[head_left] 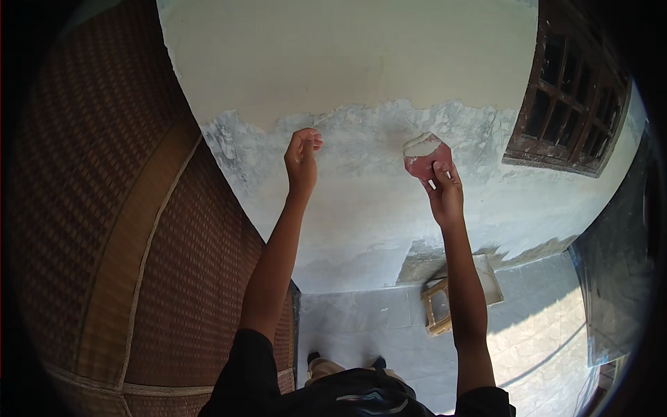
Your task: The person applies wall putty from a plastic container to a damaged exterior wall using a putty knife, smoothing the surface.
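Red plate point(421, 166), roughly angular and loaded with white paste point(424, 146) along its upper edge, sits right of centre in the frame, in front of the wall point(354, 208). We would do well to keep it steady and fairly level so the paste stays put, and to work in thin, even passes along the rough grey-white band point(354, 128) across the upper middle. Our right hand point(446, 193) is closed on the plate's lower edge, thumb on the near face and fingers behind. Our left hand point(301, 161), left of centre near that band, is half curled; we cannot tell whether it pinches anything thin or touches the wall. Our two hands are well apart.
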`<state>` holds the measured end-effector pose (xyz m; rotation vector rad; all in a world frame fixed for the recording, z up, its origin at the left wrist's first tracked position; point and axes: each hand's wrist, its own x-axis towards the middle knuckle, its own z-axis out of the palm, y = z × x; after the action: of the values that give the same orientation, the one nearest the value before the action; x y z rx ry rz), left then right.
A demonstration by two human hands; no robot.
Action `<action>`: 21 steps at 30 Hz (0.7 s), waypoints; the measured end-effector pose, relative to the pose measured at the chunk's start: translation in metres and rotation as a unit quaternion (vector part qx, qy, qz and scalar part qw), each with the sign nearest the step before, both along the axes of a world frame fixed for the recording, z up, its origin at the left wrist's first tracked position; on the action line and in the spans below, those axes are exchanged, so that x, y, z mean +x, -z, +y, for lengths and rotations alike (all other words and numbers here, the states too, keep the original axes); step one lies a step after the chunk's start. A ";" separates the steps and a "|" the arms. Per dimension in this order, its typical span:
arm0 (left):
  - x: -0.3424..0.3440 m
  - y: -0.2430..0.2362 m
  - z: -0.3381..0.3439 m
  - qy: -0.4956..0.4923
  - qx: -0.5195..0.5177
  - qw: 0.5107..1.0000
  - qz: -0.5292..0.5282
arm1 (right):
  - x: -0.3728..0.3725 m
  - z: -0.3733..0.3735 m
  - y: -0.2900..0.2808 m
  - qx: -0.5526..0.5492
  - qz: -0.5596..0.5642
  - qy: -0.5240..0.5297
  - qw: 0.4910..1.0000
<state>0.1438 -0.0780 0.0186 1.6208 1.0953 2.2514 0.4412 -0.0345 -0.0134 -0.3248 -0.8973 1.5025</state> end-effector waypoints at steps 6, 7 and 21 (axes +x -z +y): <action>-0.112 -0.015 -0.053 -0.066 0.063 0.996 -0.008 | -0.122 -0.035 -0.021 0.010 0.006 -0.055 0.998; -0.128 -0.016 -0.060 -0.076 0.057 0.995 -0.006 | -0.140 -0.036 -0.019 0.015 0.005 -0.069 0.997; -0.267 -0.032 -0.055 -0.076 0.108 0.991 0.003 | -0.336 -0.092 -0.052 0.107 -0.050 -0.053 0.992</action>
<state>-0.1233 -0.1331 0.0502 1.6728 1.0405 2.5430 0.1056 -0.1268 0.0390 -0.1999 -1.1602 1.4812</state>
